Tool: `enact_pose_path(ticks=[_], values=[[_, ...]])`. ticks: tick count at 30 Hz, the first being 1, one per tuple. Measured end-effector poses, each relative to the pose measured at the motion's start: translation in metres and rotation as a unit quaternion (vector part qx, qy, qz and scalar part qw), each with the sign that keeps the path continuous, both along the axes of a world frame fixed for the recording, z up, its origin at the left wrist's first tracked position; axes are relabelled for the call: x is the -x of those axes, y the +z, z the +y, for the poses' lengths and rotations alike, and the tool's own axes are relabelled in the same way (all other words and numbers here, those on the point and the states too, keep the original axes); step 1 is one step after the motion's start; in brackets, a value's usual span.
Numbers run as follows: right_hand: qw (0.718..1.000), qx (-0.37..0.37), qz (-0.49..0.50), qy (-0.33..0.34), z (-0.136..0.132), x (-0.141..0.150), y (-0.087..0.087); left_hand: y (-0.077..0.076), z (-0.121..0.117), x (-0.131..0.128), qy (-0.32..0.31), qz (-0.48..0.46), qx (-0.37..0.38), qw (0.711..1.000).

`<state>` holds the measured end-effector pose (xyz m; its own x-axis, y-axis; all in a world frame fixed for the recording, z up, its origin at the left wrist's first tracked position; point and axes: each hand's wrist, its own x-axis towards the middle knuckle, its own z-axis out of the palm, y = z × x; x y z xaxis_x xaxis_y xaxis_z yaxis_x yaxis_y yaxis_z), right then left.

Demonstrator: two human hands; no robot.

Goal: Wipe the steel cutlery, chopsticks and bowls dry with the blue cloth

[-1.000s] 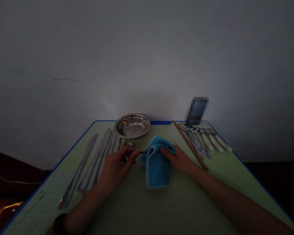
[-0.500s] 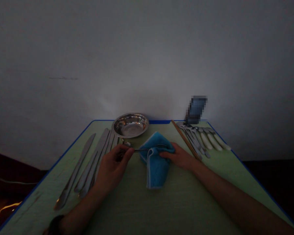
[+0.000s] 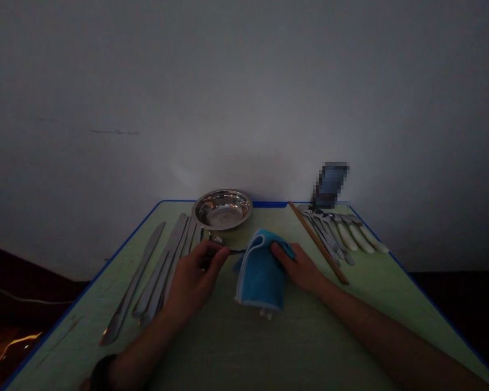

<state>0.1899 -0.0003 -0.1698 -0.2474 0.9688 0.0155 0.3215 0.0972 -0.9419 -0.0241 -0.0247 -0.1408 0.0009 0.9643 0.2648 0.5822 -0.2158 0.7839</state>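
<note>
Between thumb and fingers, my left hand pinches a thin metal utensil. Its far end is covered by a blue cloth, so I cannot tell its kind. My right hand grips the cloth, which is folded over the utensil and hangs down in front, thumb on top. Just behind my left hand a small shiny metal piece shows, partly hidden. Several table knives lie to the left of that hand, some of them behind the wrist.
A shallow steel bowl stands at the table's back edge. Wooden chopsticks lie right of the cloth, beside several metal utensils and white-handled ones. A blurred-out upright device stands behind them, before the wall.
The cloth has been folded over the utensil, covering the part that showed on it before. My right thumb now lies on top of the cloth. The whole view has shifted slightly.
</note>
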Motion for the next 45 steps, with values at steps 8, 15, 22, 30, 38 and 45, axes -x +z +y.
enact_pose_path(ticks=[8,15,22,30,38,45], values=[[0.992,0.031,0.111,0.04,0.008,-0.004,-0.005,0.001,0.0,-0.002,0.039,-0.05,0.051,0.997],[0.994,0.019,0.059,0.086,0.013,-0.01,-0.003,-0.002,0.0,-0.001,0.017,-0.068,0.046,0.996],[0.998,-0.033,-0.005,0.044,0.007,-0.003,-0.002,-0.006,0.002,0.002,-0.028,0.036,0.006,0.999],[0.986,0.005,0.118,-0.117,0.012,-0.005,-0.008,0.001,-0.002,0.001,-0.219,0.174,0.109,0.954],[0.907,0.076,0.374,-0.177,0.017,0.001,-0.015,0.003,-0.011,-0.008,-0.286,0.151,0.159,0.933],[0.911,0.095,0.365,-0.165,0.011,0.01,-0.009,-0.006,-0.009,-0.014,-0.274,0.156,0.14,0.939]])
